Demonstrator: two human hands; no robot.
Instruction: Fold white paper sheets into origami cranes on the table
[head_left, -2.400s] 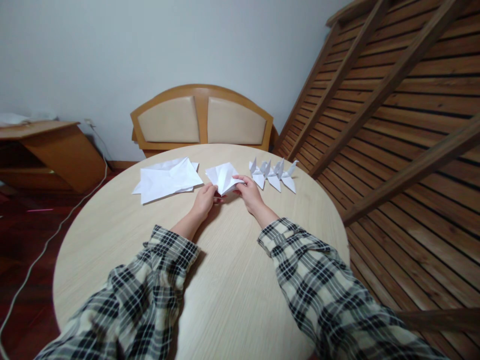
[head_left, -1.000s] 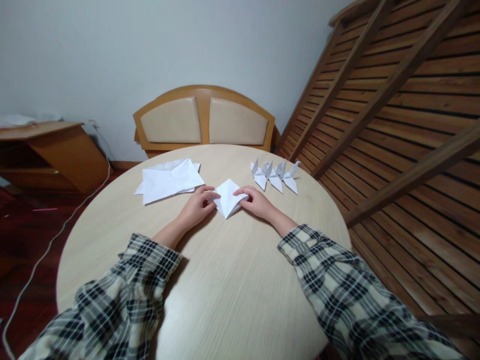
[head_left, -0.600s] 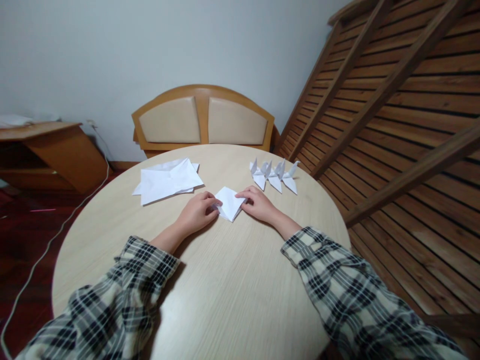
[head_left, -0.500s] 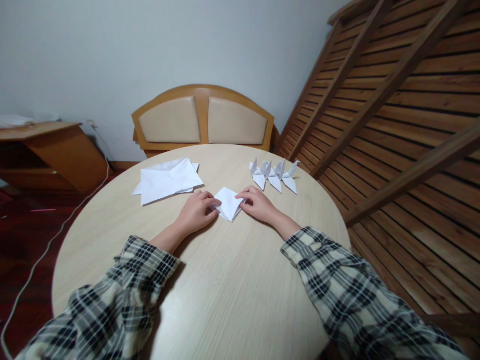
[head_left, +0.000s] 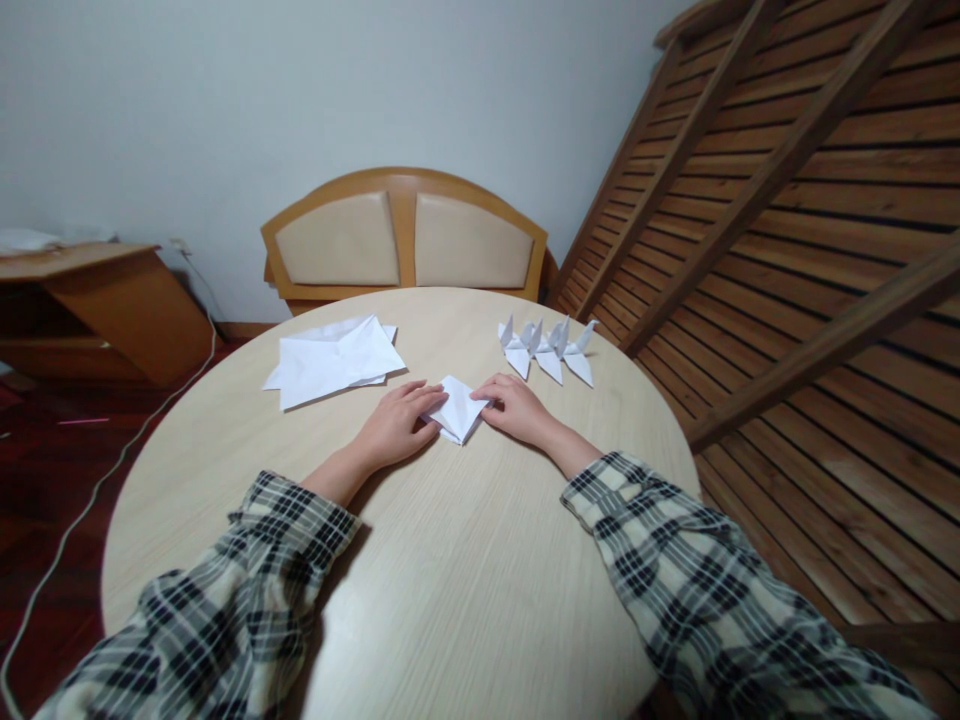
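Grip: left hand (head_left: 397,425) laid flat, fingers uncurled, pressing down on the left edge of the folded white paper (head_left: 459,408); right hand (head_left: 517,408) likewise unclenched, fingertips down on its right corner; nothing clasped or lifted.
Slatted wooden frame (head_left: 787,250): leaning at right, off the table.
Round table (head_left: 465,580): pale wood grain.
Padded chair (head_left: 405,240): at the far rim.
Low wooden cabinet (head_left: 97,300): far left, by the wall.
White cable (head_left: 97,480): trailing across the floor at left.
Loose white sheets (head_left: 334,360): overlapping, beyond the left hand, apart from it.
Paper cranes (head_left: 547,350): in a row, just beyond the right hand, untouched.
Folded white paper: flat on the table, between both hands.
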